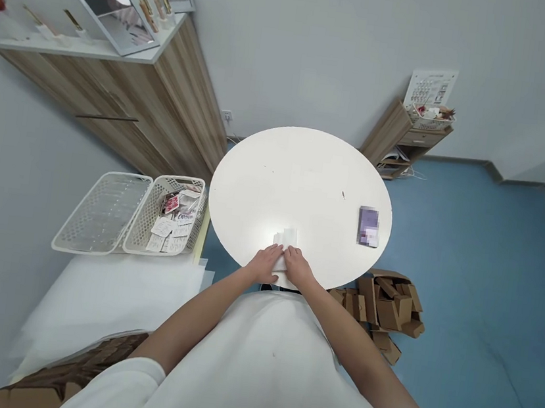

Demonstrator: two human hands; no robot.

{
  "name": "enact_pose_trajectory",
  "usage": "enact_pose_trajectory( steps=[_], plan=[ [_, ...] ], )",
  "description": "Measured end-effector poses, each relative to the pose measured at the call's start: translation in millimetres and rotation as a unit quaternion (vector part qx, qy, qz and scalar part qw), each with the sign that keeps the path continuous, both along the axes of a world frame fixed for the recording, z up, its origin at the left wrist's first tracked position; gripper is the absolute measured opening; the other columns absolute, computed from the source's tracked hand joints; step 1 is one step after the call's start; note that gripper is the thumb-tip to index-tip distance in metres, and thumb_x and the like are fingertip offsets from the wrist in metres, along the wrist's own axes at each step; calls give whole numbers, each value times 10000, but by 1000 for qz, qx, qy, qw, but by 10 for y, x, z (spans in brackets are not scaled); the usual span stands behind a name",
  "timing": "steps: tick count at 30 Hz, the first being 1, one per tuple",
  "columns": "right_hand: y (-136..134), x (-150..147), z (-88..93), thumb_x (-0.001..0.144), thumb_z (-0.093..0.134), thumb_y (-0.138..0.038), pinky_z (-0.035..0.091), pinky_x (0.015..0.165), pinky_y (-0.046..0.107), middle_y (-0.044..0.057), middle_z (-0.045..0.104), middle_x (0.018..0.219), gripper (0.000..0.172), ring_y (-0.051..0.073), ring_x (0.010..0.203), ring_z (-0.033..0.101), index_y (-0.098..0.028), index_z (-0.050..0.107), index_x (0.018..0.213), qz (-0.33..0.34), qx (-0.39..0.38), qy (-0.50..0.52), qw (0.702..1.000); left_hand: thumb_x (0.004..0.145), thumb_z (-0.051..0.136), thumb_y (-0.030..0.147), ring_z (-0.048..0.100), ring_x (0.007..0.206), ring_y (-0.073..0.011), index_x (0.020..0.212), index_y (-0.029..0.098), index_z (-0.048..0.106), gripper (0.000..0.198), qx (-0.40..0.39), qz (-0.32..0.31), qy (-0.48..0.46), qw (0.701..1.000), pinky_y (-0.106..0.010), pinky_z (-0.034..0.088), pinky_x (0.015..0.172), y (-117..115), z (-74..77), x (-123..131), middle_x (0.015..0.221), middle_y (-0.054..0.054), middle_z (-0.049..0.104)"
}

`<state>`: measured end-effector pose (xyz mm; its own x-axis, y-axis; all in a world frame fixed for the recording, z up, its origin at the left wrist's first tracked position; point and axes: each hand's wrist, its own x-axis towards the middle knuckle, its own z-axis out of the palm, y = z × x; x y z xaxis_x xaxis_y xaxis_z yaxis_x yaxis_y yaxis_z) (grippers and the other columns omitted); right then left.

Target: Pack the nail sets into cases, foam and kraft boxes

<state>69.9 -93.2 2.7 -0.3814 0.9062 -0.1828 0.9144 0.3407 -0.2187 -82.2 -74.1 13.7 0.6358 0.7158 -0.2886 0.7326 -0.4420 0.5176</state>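
A round white table [300, 181] stands in front of me. At its near edge lies a small white folded piece [286, 237], paper or thin sheet. My left hand [265, 263] and my right hand [299, 265] rest side by side on its near part, fingers pressed down onto it. Both hands touch the white piece. A small purple and white pack [368, 226] lies on the table's right side, apart from my hands.
To the left sit two white mesh baskets, one empty [102, 213] and one holding small packets [174, 215], above white sheets [112, 297]. Brown cardboard boxes [389, 308] lie on the blue floor to the right. A wooden cabinet [155, 103] and a small shelf unit [404, 137] stand by the wall.
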Motion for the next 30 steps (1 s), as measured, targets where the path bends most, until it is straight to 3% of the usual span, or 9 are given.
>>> enact_pose_trajectory(
  steps=[4, 11, 15, 18, 22, 25, 30],
  plan=[
    [-81, -37, 16, 684, 518, -73, 380, 924, 385, 163, 545, 1043, 419, 274, 1083, 445, -108, 479, 1100, 27, 0, -33, 999, 593, 626, 277, 219, 1293, -286, 1297, 172, 269, 796, 13, -9, -13, 1000, -422, 250, 1004, -81, -54, -37, 1402, -108, 289],
    [-171, 52, 110, 724, 471, -151, 307, 993, 399, 209, 478, 1197, 493, 296, 1182, 369, -21, 402, 1195, 91, 19, -66, 993, 615, 531, 122, 348, 1218, -265, 1189, 163, 403, 590, 54, 27, -69, 996, -399, 307, 960, -141, -111, 47, 1300, -110, 431],
    [-19, 165, 225, 762, 461, -216, 388, 905, 380, 179, 499, 1151, 460, 270, 1088, 439, -56, 398, 1189, 115, -24, -30, 993, 619, 510, 158, 449, 1110, -261, 1120, 182, 465, 503, 44, 56, -106, 992, -395, 356, 908, -40, -71, 76, 1177, -88, 529],
    [185, 255, 278, 815, 421, -231, 445, 761, 346, 131, 541, 1028, 324, 231, 940, 495, -115, 446, 1117, 91, -87, -8, 992, 656, 484, 191, 523, 960, -238, 1047, 198, 514, 392, 13, 77, -138, 987, -373, 395, 836, 75, -56, 95, 1018, -60, 590],
    [504, 373, 248, 814, 473, -386, 423, 763, 349, 113, 515, 993, 290, 227, 908, 473, -153, 517, 982, 105, -128, 55, 985, 735, 435, 249, 510, 883, -211, 897, 203, 555, 206, -27, 141, -161, 976, -351, 409, 796, 229, -124, 143, 903, -38, 573],
    [690, 440, 148, 812, 466, -434, 410, 775, 346, 94, 504, 973, 346, 221, 908, 466, -169, 496, 1033, 75, -156, 117, 978, 767, 430, 308, 484, 893, -216, 849, 184, 552, 193, -39, 210, -130, 968, -355, 409, 795, 300, -196, 171, 937, -62, 527],
    [792, 407, -39, 805, 451, -463, 390, 831, 380, 111, 445, 1110, 480, 250, 1021, 433, -200, 399, 1204, -72, -141, 176, 972, 818, 393, 406, 501, 919, -231, 1069, 200, 486, 338, -57, 304, -36, 950, -357, 406, 774, 281, -175, 196, 954, -72, 526]
  ],
)
